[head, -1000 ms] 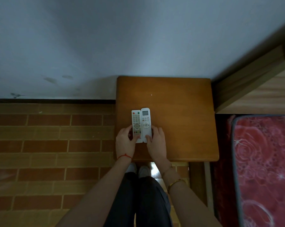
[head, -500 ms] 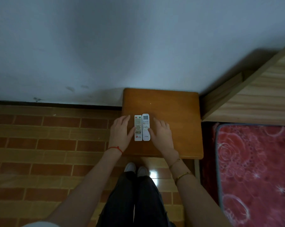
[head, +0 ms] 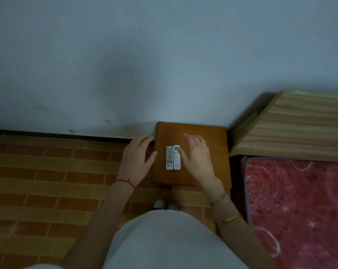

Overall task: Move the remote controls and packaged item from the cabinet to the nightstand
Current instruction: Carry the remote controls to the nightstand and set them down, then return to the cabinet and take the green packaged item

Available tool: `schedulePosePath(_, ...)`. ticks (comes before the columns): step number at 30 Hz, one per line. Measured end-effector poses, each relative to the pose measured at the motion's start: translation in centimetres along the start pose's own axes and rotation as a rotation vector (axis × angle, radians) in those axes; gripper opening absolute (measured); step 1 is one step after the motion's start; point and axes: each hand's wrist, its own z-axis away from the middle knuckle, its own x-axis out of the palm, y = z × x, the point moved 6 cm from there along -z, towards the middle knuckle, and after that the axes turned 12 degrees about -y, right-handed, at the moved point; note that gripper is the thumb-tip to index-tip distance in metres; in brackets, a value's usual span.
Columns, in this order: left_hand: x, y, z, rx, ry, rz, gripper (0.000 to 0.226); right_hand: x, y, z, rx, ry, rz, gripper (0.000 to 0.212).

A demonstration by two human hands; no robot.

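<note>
Two white remote controls lie side by side on the brown wooden nightstand (head: 207, 136). The left remote (head: 169, 157) has many coloured buttons; the right remote (head: 177, 161) has a small screen at its far end. My left hand (head: 138, 159) hovers open just left of the nightstand's edge, apart from the remotes. My right hand (head: 198, 157) is open with fingers spread to the right of the pair, and its thumb tip overlaps the right remote's upper part. Neither hand holds anything. No packaged item or cabinet is in view.
A pale wall (head: 164, 65) stands right behind the nightstand. A wooden headboard (head: 300, 129) and a bed with a red floral blanket (head: 300, 210) lie to the right. Brick-patterned flooring (head: 47, 181) spreads left. My shoes (head: 165, 204) are at the nightstand's front.
Both hands have let go of the remotes and lifted away to either side. The camera has risen and pulled back, so the nightstand looks smaller.
</note>
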Motion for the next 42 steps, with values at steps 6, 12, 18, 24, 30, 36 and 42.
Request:
schedulePosePath(6,-2.7,2.9,1.9,0.051,-0.003,0.005,0.052,-2.1,-1.0,3.2,0.027,0.029,-0.001,0.054)
schedulePosePath(12,-4.7,1.3,4.4,-0.020,0.065,0.014,0.052,-2.0,-4.9,4.0,-0.102,-0.016,0.025,0.054)
schedulePosePath(18,-6.8,-3.9,11.0,-0.185,0.242,0.036,0.049,0.8,-12.0,4.5,-0.321,-0.128,0.068,0.052)
schedulePosePath(24,-7.7,-9.7,21.5,-0.486,0.412,0.062,0.051,5.7,-20.7,6.1,-0.574,-0.274,0.133,0.051)
schedulePosePath(30,-7.7,-14.8,31.6,-0.743,0.572,0.123,0.050,11.1,-29.4,9.1,-0.805,-0.447,0.228,0.052)
schedulePosePath(36,-8.5,-20.0,40.7,-0.945,0.740,0.160,0.049,18.2,-38.4,11.6,-0.986,-0.569,0.296,0.053)
schedulePosePath(42,-10.5,-26.2,49.4,-1.154,0.881,0.165,0.048,24.9,-49.3,15.2,-1.174,-0.665,0.371,0.056)
